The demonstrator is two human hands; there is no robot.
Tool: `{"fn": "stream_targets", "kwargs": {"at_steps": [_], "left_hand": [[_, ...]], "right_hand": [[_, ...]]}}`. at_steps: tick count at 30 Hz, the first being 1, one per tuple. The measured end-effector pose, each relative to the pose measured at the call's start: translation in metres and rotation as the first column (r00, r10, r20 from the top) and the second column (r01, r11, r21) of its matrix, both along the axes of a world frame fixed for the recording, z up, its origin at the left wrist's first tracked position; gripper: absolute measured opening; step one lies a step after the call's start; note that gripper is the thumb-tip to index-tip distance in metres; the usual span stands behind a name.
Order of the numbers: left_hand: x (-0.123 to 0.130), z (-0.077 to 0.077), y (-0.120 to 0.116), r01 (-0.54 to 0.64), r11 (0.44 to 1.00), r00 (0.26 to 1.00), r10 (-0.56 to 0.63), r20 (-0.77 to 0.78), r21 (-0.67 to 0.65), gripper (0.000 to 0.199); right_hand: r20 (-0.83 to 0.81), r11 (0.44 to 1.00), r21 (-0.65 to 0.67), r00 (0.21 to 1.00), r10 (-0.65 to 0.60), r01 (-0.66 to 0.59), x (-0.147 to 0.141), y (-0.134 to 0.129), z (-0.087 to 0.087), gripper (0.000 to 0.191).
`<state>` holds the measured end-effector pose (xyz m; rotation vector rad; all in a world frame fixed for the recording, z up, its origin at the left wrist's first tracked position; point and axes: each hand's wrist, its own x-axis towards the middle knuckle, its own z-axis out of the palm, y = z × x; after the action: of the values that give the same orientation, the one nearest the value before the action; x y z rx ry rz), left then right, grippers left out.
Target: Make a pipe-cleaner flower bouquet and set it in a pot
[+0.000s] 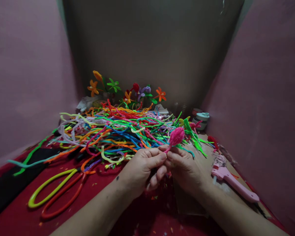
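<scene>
A bright pink pipe-cleaner flower bud [177, 136] points up and to the right, its short stem pinched between my two hands. My left hand [147, 165] grips the stem's lower end with thumb and forefinger, the other fingers curled. From the right side, my right hand [183, 165] closes on the same stem just below the bud. The fingertips of both hands almost meet, and they hide the stem's end. Right behind the hands lies a large tangled heap of coloured pipe cleaners [123, 131].
Scissors with yellow and red handles [61, 193] lie at the left on the red cloth [93, 219]. A pink glue gun [233, 182] rests at the right on a brown board [194, 200]. Finished pipe-cleaner flowers [137, 93] stand at the back, near a lidded cup [202, 120].
</scene>
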<state>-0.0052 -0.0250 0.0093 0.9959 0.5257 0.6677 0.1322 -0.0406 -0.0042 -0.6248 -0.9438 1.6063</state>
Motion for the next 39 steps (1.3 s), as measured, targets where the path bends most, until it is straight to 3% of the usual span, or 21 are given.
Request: {"fn": "stream_targets", "kwargs": {"at_steps": [3, 5, 7, 8, 9, 10, 11, 13, 14, 15, 16, 18, 21, 24, 28, 33, 36, 39], "left_hand": [[-0.002, 0.000, 0.001, 0.115, 0.991, 0.991, -0.110, 0.070, -0.067, 0.020], [-0.002, 0.003, 0.002, 0.117, 0.993, 0.993, -0.117, -0.007, -0.022, 0.023], [0.000, 0.006, 0.001, 0.035, 0.989, 0.980, -0.006, -0.198, 0.146, 0.029], [0.001, 0.006, 0.000, -0.020, 0.955, 0.948, 0.112, -0.298, 0.296, 0.031], [0.002, 0.006, -0.001, -0.056, 0.877, 0.891, 0.259, -0.372, 0.477, 0.031], [0.002, 0.004, -0.001, -0.054, 0.748, 0.814, 0.417, -0.405, 0.661, 0.029], [0.003, 0.001, -0.002, -0.004, 0.581, 0.730, 0.559, -0.394, 0.814, 0.024], [0.003, -0.005, -0.003, 0.186, 0.238, 0.583, 0.755, -0.302, 0.953, 0.017], [0.003, -0.008, -0.004, 0.284, 0.112, 0.531, 0.809, -0.253, 0.952, 0.017], [0.002, -0.010, -0.004, 0.361, 0.022, 0.492, 0.845, -0.211, 0.932, 0.018], [0.001, -0.011, -0.004, 0.417, -0.033, 0.467, 0.865, -0.183, 0.908, 0.019], [-0.001, -0.010, -0.005, 0.473, -0.077, 0.447, 0.879, -0.164, 0.878, 0.018], [-0.003, -0.009, -0.006, 0.462, -0.061, 0.481, 0.855, -0.192, 0.885, 0.019], [-0.003, -0.010, -0.004, 0.335, 0.037, 0.570, 0.788, -0.234, 0.942, 0.021], [-0.001, -0.007, -0.003, 0.101, 0.250, 0.665, 0.703, -0.253, 0.963, 0.021], [0.002, 0.001, -0.003, -0.089, 0.491, 0.745, 0.611, -0.269, 0.867, 0.024], [0.004, 0.003, -0.003, -0.187, 0.680, 0.833, 0.493, -0.253, 0.709, 0.024], [0.005, 0.007, -0.004, -0.220, 0.878, 0.919, 0.332, -0.211, 0.425, 0.019]], "right_hand": [[0.008, 1.000, 0.005, 1.000, -0.009, 0.009, 0.001, 0.002, -0.001, 0.013], [0.008, 1.000, 0.008, 1.000, -0.012, 0.012, 0.002, 0.003, -0.001, 0.009], [-0.008, 1.000, 0.000, 1.000, -0.021, 0.021, 0.001, 0.004, -0.003, 0.006], [-0.018, 0.999, -0.009, 0.999, -0.031, 0.030, 0.001, 0.004, -0.003, 0.005], [-0.026, 0.999, -0.020, 0.999, -0.044, 0.044, 0.001, 0.004, -0.004, 0.005], [-0.030, 0.998, -0.031, 0.997, -0.064, 0.063, 0.000, 0.004, -0.004, 0.004], [-0.029, 0.996, -0.039, 0.996, -0.085, 0.084, 0.000, 0.004, -0.004, 0.005], [-0.019, 0.992, -0.043, 0.992, -0.122, 0.122, -0.001, 0.003, -0.003, 0.005], [-0.015, 0.990, -0.041, 0.991, -0.134, 0.133, -0.002, 0.002, -0.003, 0.005], [-0.011, 0.989, -0.038, 0.990, -0.140, 0.140, -0.002, 0.002, -0.003, 0.004], [-0.007, 0.989, -0.032, 0.989, -0.146, 0.146, -0.003, 0.002, -0.003, 0.003], [-0.006, 0.988, -0.013, 0.988, -0.156, 0.156, -0.004, 0.002, -0.004, 0.001], [0.005, 0.988, 0.019, 0.988, -0.152, 0.152, -0.004, 0.003, -0.006, 0.002], [0.035, 0.990, 0.021, 0.990, -0.138, 0.138, -0.004, 0.003, -0.008, 0.004], [0.079, 0.993, 0.043, 0.990, -0.113, 0.109, -0.002, 0.001, -0.005, 0.011], [0.113, 0.996, 0.051, 0.991, -0.074, 0.069, -0.001, -0.003, 0.001, 0.013], [0.094, 0.996, 0.041, 0.992, -0.080, 0.077, -0.001, -0.001, -0.002, 0.010], [0.045, 0.995, 0.004, 0.994, -0.097, 0.097, 0.000, 0.002, -0.007, 0.005]]}}
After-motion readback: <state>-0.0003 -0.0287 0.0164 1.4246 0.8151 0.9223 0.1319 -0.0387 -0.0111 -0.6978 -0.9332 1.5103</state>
